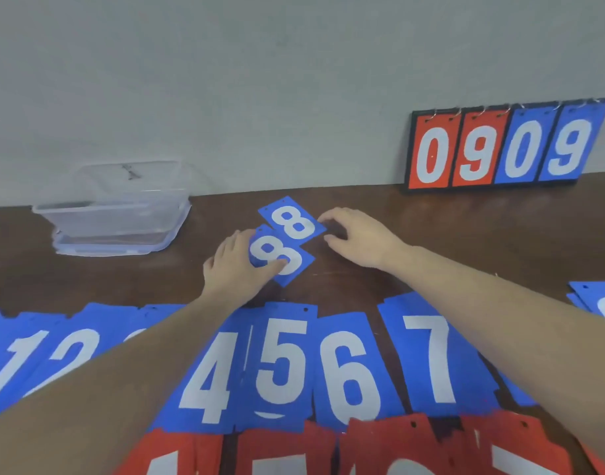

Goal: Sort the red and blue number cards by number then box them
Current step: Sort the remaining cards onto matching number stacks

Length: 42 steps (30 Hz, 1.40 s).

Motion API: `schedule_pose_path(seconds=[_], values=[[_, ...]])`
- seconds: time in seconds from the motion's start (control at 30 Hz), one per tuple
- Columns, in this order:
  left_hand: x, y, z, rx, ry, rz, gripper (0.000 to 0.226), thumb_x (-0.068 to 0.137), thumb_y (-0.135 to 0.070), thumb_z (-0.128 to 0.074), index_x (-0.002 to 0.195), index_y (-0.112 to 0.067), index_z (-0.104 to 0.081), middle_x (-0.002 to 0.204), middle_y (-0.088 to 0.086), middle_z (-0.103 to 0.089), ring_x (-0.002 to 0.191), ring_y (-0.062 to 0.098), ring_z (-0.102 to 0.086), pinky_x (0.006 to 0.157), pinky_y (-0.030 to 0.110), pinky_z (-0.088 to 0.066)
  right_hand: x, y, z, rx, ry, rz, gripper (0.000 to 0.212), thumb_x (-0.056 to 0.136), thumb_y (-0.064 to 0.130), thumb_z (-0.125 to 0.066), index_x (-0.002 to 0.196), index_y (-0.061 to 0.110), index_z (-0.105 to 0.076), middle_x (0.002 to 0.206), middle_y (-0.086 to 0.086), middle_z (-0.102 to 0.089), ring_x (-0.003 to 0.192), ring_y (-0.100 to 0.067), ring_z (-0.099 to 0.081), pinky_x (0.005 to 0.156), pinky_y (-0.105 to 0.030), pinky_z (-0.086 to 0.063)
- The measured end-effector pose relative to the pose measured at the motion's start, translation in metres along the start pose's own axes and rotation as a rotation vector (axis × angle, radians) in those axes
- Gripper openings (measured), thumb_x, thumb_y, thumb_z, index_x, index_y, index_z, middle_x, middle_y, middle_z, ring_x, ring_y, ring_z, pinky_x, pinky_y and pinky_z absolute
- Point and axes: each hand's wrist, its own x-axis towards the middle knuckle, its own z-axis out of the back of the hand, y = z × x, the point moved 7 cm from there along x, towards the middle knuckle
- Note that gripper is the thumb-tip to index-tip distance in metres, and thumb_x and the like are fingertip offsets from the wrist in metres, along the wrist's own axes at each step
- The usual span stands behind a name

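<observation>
Two blue cards lie at the table's middle back: an 8 card (292, 221) and, partly under it, a 9 card (287, 260). My left hand (237, 265) grips the 9 card, thumb on its face. At the 8 card's right edge my right hand (357, 234) has its fingers curled, fingertips touching the card. A row of blue cards runs along the near side: 1 (11, 368), 2 (73, 347), 4 (208, 375), 5 (282, 358), 6 (349, 371), 7 (431, 354). Red cards (410, 443) lie in a row nearest me.
A clear plastic box (119, 214) stands on its lid at the back left against the wall. A flip scoreboard (500, 149) reading 0909 leans on the wall at the back right. More blue cards (599, 299) lie at the right edge.
</observation>
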Motion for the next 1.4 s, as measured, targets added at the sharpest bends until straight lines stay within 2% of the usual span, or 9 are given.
schedule_pose_path(seconds=[0.2,0.5,0.67,0.8,0.9,1.03,1.17,1.3,1.4], values=[[0.011,0.011,-0.018,0.129,0.121,0.002,0.109,0.073,-0.088,-0.051,0.158,-0.04,-0.004,0.168,-0.011,-0.007,0.154,0.012,-0.001,0.124,0.044,-0.002,0.06,0.009,-0.026,-0.065,0.104,0.078,0.061,0.098,0.049,-0.054,0.153,0.03,-0.037,0.158,0.008,-0.041,0.146,-0.018,-0.034,0.118,-0.044,-0.032],[0.01,0.015,-0.014,0.011,0.135,-0.019,0.099,0.077,-0.076,-0.063,0.156,-0.044,-0.013,0.162,-0.018,-0.022,0.154,0.009,-0.001,0.124,0.04,0.002,0.11,0.002,-0.038,-0.184,0.302,0.102,0.1,0.079,0.08,-0.055,0.159,0.044,-0.006,0.166,0.009,-0.024,0.154,-0.021,-0.017,0.125,-0.046,-0.014],[0.011,0.018,-0.004,-0.173,0.154,0.009,0.097,0.078,-0.06,-0.075,0.156,-0.04,-0.019,0.155,-0.018,-0.038,0.152,0.009,-0.015,0.124,0.037,0.0,0.095,0.015,-0.037,-0.206,0.288,0.156,0.083,0.092,0.058,-0.058,0.158,0.045,-0.009,0.159,0.015,-0.037,0.151,-0.015,-0.024,0.123,-0.049,-0.003],[0.007,0.026,0.003,-0.452,0.132,0.037,0.09,0.071,-0.055,-0.083,0.147,-0.047,-0.035,0.133,-0.025,-0.056,0.129,0.003,-0.051,0.117,0.035,-0.035,0.077,0.033,-0.023,-0.138,0.205,0.125,0.084,0.09,0.052,-0.067,0.156,0.048,-0.016,0.138,0.003,-0.058,0.114,-0.022,-0.053,0.107,-0.037,-0.036],[0.001,0.027,0.011,-0.658,0.111,0.034,0.083,0.08,-0.026,-0.084,0.149,-0.039,-0.039,0.126,-0.02,-0.063,0.107,-0.005,-0.063,0.093,0.016,-0.051,0.055,0.034,-0.017,0.269,0.121,-0.01,0.094,0.085,0.024,-0.077,0.156,0.047,-0.02,0.139,0.009,-0.055,0.117,-0.019,-0.057,0.089,-0.022,-0.044],[-0.007,0.024,0.016,-0.791,0.148,-0.005,0.094,0.077,-0.003,-0.083,0.151,-0.038,-0.036,0.131,-0.02,-0.061,0.112,0.002,-0.064,0.1,0.032,-0.054,0.023,0.035,-0.01,0.557,-0.008,-0.143,0.096,0.087,0.006,-0.073,0.155,0.048,-0.02,0.153,-0.001,-0.042,0.129,-0.008,-0.046,0.083,-0.011,-0.043],[-0.019,0.012,0.015,-0.868,0.231,-0.052,0.105,0.081,0.006,-0.076,0.153,-0.047,-0.021,0.119,-0.047,-0.054,0.111,-0.011,-0.06,0.087,0.018,-0.054,-0.015,0.051,-0.001,0.806,-0.087,-0.257,0.099,0.092,-0.001,-0.066,0.156,0.052,-0.011,0.159,0.0,-0.033,0.121,0.0,-0.053,0.08,-0.014,-0.048],[-0.039,-0.007,0.014,-0.918,0.412,-0.121,0.112,0.086,0.002,-0.07,0.15,-0.061,-0.004,0.138,-0.037,-0.049,0.122,-0.006,-0.055,0.098,0.028,-0.051,-0.057,0.078,0.002,0.919,-0.155,-0.3,0.098,0.093,-0.007,-0.06,0.159,0.043,-0.008,0.142,0.012,-0.053,0.104,0.008,-0.066,0.079,-0.017,-0.055],[-0.051,-0.016,0.01,-0.96,0.536,-0.116,0.11,0.088,0.001,-0.068,0.142,-0.067,-0.001,0.118,-0.047,-0.056,0.114,-0.01,-0.059,0.096,0.028,-0.052,-0.084,0.095,0.004,0.992,-0.216,-0.346,0.091,0.095,-0.008,-0.054,0.16,0.04,-0.012,0.116,0.025,-0.062,0.095,0.015,-0.065,0.076,-0.017,-0.054]])
